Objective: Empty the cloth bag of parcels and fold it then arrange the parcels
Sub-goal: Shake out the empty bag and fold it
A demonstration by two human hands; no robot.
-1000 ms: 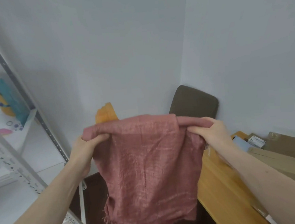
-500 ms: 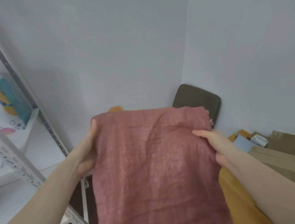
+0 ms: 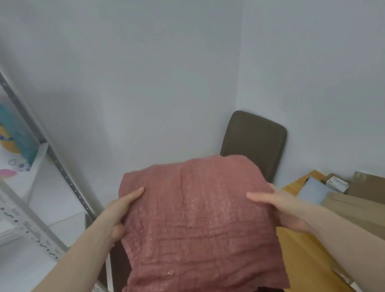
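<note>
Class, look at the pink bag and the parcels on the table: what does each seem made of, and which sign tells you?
Pink cloth bag: probably loosely woven matte fabric; crinkled weave, frayed fringe.
Parcels: apparently brown cardboard or kraft paper; flat dull faces, straight folded edges.

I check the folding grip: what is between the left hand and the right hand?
In the head view, the pink cloth bag spans between the left hand and right hand; each hand holds one side edge.

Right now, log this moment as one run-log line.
stage: folding | left hand: pinches pink cloth bag | right hand: pinches bag's other side | bag: held in air | parcels: on wooden table
</note>
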